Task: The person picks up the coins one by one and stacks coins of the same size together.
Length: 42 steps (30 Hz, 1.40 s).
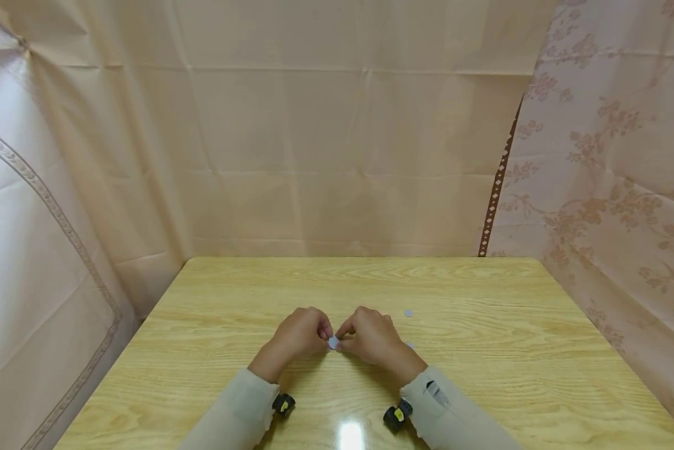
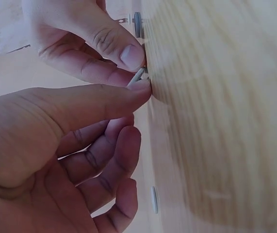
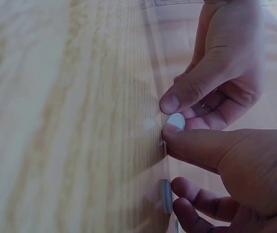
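White disc (image 1: pixel 334 342), head: pinched between fingertips of left hand (image 1: pixel 300 333) and right hand (image 1: pixel 373 336) — near wood-grain tabletop (image 1: pixel 539 362).
Left thumb (image 2: pixel 114 101), left wrist: pressed against white disc — forefinger mostly hidden.
Second disc (image 3: pixel 166 196), right wrist: seen beside curled right fingers (image 3: pixel 203 196).

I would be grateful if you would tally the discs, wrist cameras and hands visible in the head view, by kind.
Pale discs: 3, one of them partly hidden
Black wrist cameras: 2
Hands: 2, the left hand and the right hand
Total: 7
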Tool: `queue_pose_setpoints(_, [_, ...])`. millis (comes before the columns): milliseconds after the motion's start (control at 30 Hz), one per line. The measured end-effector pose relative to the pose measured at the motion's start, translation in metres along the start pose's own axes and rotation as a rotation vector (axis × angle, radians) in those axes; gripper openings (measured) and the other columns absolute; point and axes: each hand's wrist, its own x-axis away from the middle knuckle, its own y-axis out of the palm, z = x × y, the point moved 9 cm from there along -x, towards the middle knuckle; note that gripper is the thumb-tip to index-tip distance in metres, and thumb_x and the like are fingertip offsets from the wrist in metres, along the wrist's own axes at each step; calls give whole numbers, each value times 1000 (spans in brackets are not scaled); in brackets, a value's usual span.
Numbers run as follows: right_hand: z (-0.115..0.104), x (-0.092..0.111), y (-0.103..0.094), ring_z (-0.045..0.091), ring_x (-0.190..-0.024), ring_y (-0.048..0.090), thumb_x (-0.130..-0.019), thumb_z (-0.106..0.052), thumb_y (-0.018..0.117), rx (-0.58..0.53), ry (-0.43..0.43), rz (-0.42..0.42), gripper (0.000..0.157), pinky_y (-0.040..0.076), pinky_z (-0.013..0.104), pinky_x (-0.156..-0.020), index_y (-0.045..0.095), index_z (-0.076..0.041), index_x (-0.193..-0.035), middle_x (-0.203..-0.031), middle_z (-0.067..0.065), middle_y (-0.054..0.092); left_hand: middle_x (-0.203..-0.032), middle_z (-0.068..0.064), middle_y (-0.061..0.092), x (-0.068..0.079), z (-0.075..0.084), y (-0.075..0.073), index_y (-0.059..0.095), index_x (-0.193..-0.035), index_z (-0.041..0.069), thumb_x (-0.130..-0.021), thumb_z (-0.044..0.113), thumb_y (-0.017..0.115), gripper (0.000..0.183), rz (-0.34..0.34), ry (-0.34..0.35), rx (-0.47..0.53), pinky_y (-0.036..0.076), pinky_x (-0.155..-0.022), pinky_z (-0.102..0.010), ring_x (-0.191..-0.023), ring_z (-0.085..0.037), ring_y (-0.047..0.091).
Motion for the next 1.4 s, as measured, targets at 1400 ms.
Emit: queue_pose_setpoints(1400, [6,7,-7,12,-89,59,-84,-35,88,-154,-88,-43,15,44,34,-78,84,-26,-95,-99,-9,69,-75,6,68,3,0,1,75,-84,11,-78,11,90,16,-48,25,174,52,-60,-27,-66,-11,61])
